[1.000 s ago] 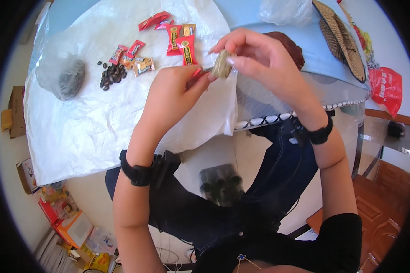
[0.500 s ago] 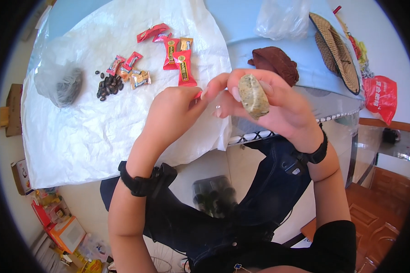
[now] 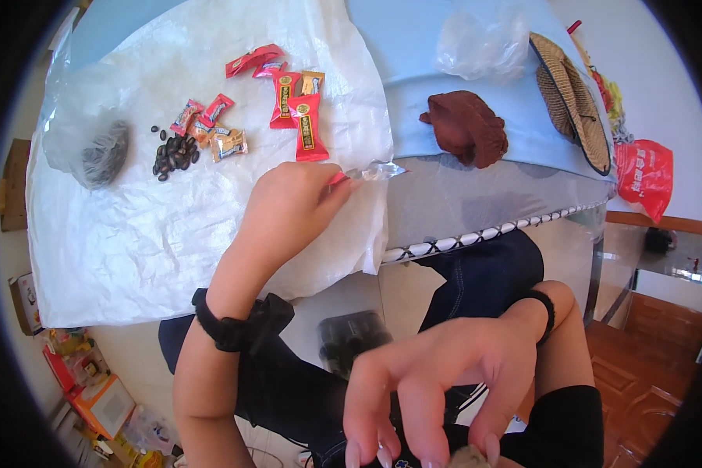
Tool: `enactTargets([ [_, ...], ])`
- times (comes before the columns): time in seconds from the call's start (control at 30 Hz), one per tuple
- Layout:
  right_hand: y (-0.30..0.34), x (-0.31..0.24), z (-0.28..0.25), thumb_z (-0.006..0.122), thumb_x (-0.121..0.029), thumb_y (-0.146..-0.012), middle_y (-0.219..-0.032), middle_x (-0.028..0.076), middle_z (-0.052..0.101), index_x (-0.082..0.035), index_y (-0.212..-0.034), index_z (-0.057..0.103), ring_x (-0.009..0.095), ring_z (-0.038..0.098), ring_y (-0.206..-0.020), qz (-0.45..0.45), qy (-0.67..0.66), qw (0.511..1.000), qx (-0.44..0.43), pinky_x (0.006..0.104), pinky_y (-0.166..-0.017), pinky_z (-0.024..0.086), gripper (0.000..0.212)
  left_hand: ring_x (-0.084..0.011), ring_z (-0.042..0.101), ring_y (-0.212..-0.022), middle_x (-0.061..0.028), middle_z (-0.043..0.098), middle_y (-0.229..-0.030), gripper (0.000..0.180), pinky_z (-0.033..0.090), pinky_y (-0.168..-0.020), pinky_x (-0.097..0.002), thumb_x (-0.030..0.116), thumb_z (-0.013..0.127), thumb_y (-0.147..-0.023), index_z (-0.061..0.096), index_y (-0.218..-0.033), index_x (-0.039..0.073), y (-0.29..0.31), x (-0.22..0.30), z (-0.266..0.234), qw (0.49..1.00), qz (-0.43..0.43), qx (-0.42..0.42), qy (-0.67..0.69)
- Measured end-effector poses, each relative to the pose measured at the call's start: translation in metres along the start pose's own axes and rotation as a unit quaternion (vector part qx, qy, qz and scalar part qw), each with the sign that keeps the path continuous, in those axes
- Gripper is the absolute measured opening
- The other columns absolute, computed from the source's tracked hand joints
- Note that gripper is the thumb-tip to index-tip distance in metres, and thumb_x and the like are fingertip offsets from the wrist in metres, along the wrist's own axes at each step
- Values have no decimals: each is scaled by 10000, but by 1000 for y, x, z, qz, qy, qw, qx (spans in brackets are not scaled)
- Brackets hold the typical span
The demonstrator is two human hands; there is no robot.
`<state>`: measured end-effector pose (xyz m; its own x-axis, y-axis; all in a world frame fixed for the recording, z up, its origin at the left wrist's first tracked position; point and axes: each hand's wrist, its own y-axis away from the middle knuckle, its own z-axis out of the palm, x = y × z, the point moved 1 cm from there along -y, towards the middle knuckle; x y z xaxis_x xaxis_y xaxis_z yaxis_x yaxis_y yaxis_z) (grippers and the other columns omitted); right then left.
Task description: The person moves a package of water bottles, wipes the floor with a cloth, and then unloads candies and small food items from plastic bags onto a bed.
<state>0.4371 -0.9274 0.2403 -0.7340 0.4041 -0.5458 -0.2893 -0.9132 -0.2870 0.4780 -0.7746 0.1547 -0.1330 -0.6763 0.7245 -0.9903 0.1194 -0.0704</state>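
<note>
My left hand (image 3: 288, 204) is closed over the white sheet's right side, pinching a torn candy wrapper (image 3: 377, 171), red outside and silver inside. My right hand (image 3: 452, 366) is low, close to my chest, fingers curled downward. Between its fingertips, a greyish-green speckled snack piece (image 3: 469, 457) shows only partly at the lower edge. Beyond my left hand lie large red wrapped packets (image 3: 310, 129) and a gold one (image 3: 313, 83). Farther left are small red and gold wrapped candies (image 3: 228, 143) beside a pile of black seeds or beans (image 3: 175, 154).
The white sheet (image 3: 132, 257) covers the table's left part. A knotted translucent bag (image 3: 101, 152) with dark contents stands on it. On the blue cloth are a brown cloth item (image 3: 466, 129), a clear plastic bag (image 3: 482, 43) and a straw hat (image 3: 568, 101). A red bag (image 3: 644, 179) is at right.
My right hand has dropped from beside my left hand toward my chest, carrying the speckled snack piece. My left hand stays over the sheet, and the wrapper's silver end is now exposed.
</note>
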Motion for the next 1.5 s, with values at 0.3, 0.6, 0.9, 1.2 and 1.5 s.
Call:
enactTargets([
  [0.3,-3,-17,-11,577,-278,-799,-1165,188,362,-30,-919,557,259,459,-937,87,42,991,-90,340,-824,390,276,-302,420,-443,-168,453,-502,277,326,-429,-347,174,597,-748,484,-599,-30,0,-2,1,1000,-6,-11,-2],
  [0.6,-7,-14,-15,588,-261,-792,-1138,191,375,-9,-890,576,270,467,-942,86,49,988,-115,330,-810,405,271,-321,520,-536,-151,520,-542,258,401,-492,-392,213,556,-745,520,-591,9,-2,2,-2,998,-36,-46,-32],
  [0.9,-5,-20,-38,629,-306,-744,-1055,156,432,-27,-822,567,221,482,-894,78,37,992,95,348,-820,379,297,-321,518,-531,-151,514,-537,265,397,-488,-390,221,563,-739,518,-588,8,-1,-3,1,999,-42,-23,-21],
  [1.2,-13,-25,-53,617,-470,-704,-1068,137,444,-75,-816,532,172,439,-968,131,130,955,234,303,-844,343,420,-323,509,-516,-148,502,-519,300,395,-476,-379,255,579,-734,503,-574,13,-2,-3,-7,998,-60,0,-24],
  [1.5,-13,-25,-55,639,-483,-680,-1070,131,452,-80,-827,529,171,444,-967,117,118,961,221,305,-848,349,443,-316,511,-510,-142,505,-518,314,398,-476,-379,273,578,-739,502,-572,17,-1,-2,-9,998,-56,4,-20],
])
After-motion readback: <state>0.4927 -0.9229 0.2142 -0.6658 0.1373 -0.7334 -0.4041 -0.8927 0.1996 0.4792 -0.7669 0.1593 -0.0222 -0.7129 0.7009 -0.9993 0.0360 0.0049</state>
